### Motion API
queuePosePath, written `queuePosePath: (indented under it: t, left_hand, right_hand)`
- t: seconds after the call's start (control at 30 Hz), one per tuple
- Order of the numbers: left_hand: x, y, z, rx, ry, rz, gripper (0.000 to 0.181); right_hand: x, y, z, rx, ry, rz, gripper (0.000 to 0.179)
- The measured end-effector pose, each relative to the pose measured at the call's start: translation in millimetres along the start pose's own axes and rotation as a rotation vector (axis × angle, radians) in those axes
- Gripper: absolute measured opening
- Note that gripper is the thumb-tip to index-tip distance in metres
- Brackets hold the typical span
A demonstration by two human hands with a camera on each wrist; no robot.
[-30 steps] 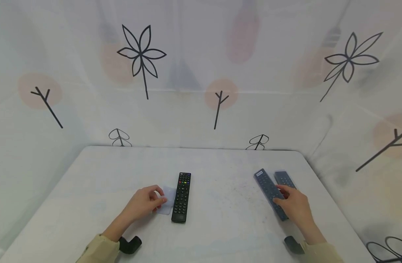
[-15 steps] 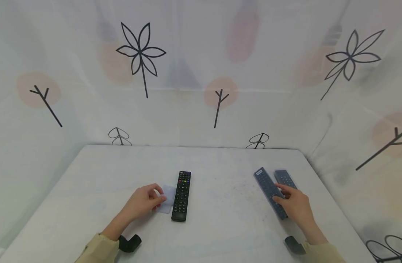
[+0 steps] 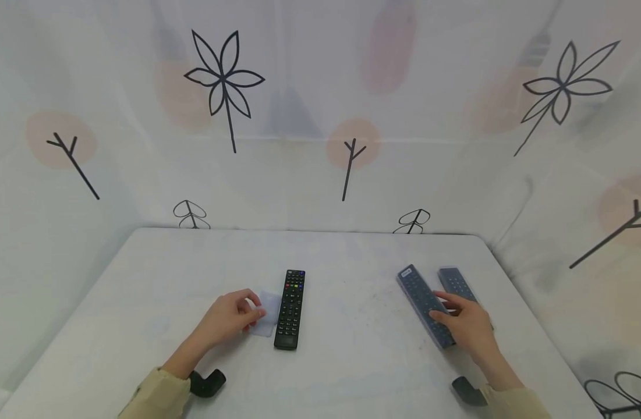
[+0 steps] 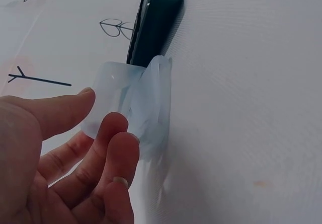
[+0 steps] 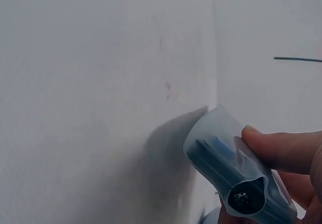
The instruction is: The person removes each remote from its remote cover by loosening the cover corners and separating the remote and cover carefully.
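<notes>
A bare black remote (image 3: 290, 308) lies lengthwise at the table's middle. Just left of it my left hand (image 3: 230, 318) pinches a translucent silicone sleeve (image 3: 265, 312) between thumb and fingers; the left wrist view shows the sleeve (image 4: 132, 102) by the remote's (image 4: 157, 22) side. At the right my right hand (image 3: 466, 327) grips a remote in a clear cover (image 3: 424, 304), raised off the table in the right wrist view, where its covered end (image 5: 236, 173) sits under my thumb. A second covered remote (image 3: 458, 286) lies just right of it.
The white table (image 3: 142, 291) is walled on three sides by white cloth printed with black flowers and twigs. Dark wrist-camera mounts (image 3: 207, 383) sit near both sleeves at the near edge.
My right hand has shifted the covered remote slightly left and farther from me. The left hand stays put on the sleeve.
</notes>
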State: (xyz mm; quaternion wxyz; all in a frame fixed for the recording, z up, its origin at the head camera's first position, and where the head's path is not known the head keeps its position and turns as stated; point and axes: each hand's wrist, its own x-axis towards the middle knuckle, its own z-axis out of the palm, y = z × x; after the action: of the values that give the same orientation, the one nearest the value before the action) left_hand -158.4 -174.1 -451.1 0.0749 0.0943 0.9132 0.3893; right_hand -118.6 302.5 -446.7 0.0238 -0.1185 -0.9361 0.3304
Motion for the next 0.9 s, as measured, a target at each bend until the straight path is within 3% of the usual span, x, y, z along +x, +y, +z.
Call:
queuePosePath:
  t: [0.37, 0.67, 0.9]
  left_hand:
    - [1.1, 2.7, -5.3, 0.005, 0.030, 0.005, 0.016]
    - [0.8, 6.7, -7.8, -0.050, 0.067, 0.037, 0.018]
    - [1.9, 10.4, -5.8, -0.120, 0.041, 0.079, 0.018]
  right_hand:
    - [-10.0, -19.4, 2.3, 0.084, -0.053, -0.013, 0.056]
    - [-18.8, -36.5, 5.3, 0.177, -0.103, 0.005, 0.058]
    - [-24.5, -47.9, 8.9, 0.256, -0.146, 0.025, 0.061]
